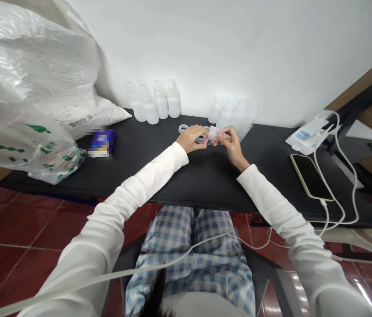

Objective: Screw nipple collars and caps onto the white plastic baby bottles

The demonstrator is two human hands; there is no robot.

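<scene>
Clear plastic cup (214,135) is barely readable from where I'm sitting; the right hand (232,144) is clenching it, while the left hand (189,138) is pinching a ring (200,138). Green-printed bag (17,141) is drooping over the tabletop (205,185).

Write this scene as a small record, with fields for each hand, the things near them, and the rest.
Left hand: holds a plastic ring
Right hand: holds a clear plastic cap
Nearby: another ring on the black table
Rest: plastic bottles along the wall, a phone, plastic bags
</scene>
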